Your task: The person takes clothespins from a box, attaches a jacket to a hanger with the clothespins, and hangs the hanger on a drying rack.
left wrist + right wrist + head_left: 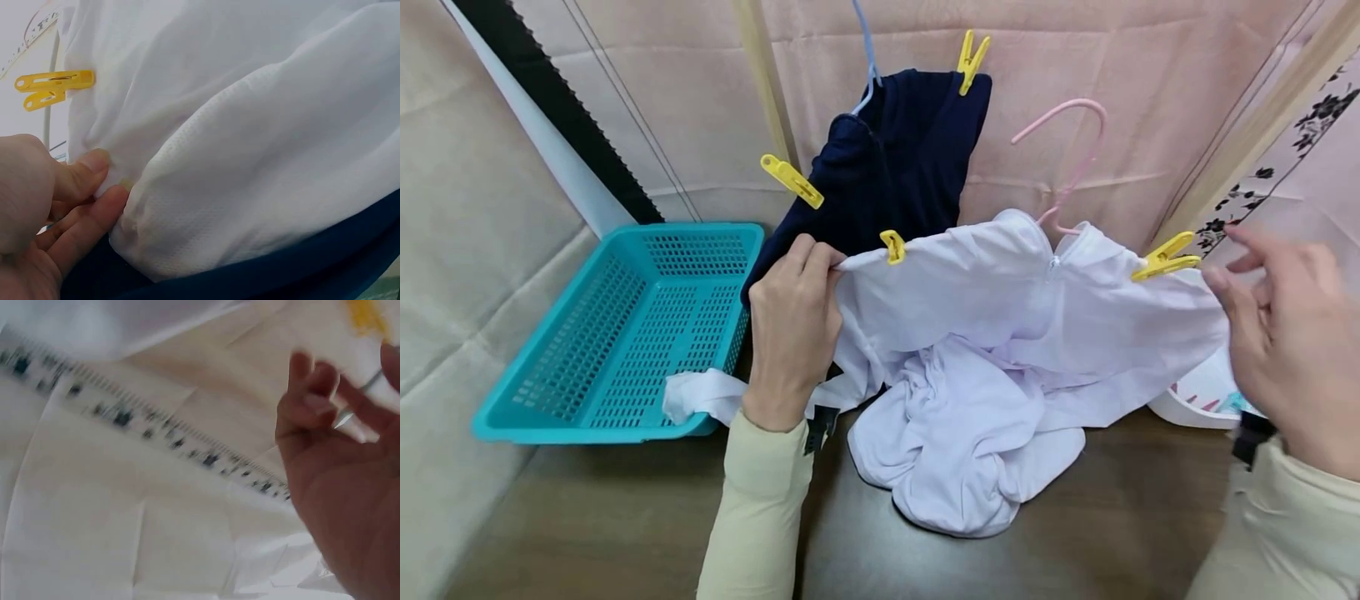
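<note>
A white zip-collared shirt [955, 292] hangs from a pink hanger [1086, 158], its lower part bunched on the table. My left hand [796, 321] pinches the shirt's left shoulder edge between thumb and fingers, seen closely in the left wrist view [69, 206]. One yellow clothespin [892, 247] clips the shirt just right of that hand. Another yellow clothespin [1167, 257] grips its right shoulder. Beside that second clothespin, my right hand [1292, 333] is raised with fingers loosely bent and apart from it, holding nothing. In the right wrist view its palm and fingers [306, 419] look bare.
Behind hangs a navy garment [898, 158] on a blue hanger [868, 58], with yellow clothespins at both shoulders. A teal basket [617, 333] stands at left, a white cloth [700, 394] over its front corner. Partly behind the shirt sits a white container [1198, 417]. Wooden poles rise behind.
</note>
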`<state>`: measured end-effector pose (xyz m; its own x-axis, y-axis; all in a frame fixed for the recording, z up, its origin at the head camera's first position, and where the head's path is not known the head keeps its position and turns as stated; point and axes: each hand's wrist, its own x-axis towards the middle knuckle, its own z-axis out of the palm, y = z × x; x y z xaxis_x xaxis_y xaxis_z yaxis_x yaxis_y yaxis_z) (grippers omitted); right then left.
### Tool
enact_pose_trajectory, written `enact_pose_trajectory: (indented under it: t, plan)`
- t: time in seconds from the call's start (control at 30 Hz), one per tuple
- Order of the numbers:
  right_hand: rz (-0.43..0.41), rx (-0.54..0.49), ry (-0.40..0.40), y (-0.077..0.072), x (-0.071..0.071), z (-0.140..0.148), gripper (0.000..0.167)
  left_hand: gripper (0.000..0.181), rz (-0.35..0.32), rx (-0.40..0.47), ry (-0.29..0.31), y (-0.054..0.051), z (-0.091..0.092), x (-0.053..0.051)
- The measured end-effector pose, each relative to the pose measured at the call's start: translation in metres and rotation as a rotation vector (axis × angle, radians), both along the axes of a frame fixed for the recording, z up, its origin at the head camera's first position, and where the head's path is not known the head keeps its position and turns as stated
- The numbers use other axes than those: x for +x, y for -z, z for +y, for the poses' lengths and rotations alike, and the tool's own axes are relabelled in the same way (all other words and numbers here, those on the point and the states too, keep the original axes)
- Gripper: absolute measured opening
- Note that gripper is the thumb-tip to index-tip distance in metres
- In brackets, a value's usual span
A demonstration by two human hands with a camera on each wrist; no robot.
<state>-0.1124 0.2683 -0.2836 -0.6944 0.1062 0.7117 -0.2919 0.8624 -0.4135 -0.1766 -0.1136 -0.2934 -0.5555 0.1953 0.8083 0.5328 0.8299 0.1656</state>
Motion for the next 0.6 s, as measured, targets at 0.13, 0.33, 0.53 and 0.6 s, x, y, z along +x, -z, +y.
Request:
enact_pose_trajectory:
  t: [0.13,0.33,0.53,0.6]
  plan:
    - [-0.109,0.104,-0.027,0.015,0.0,0.034,0.017,0.012,0.008,-0.012,-0.001,-0.002,0.002,-0.002]
    - [-0.146,0.121,-0.209,0.021,0.005,0.052,0.011,0.011,0.007,-0.006,0.013,-0.001,0.002,-0.004]
    - [-0.257,0.03,-0.381,0.023,0.016,0.057,0.035,0.011,-0.009,0.02,0.001,0.001,-0.001,-0.004]
    - [-0.304,0.012,-0.41,0.025,0.02,0.058,0.042,0.011,-0.014,0.023,-0.008,0.002,-0.002,-0.004]
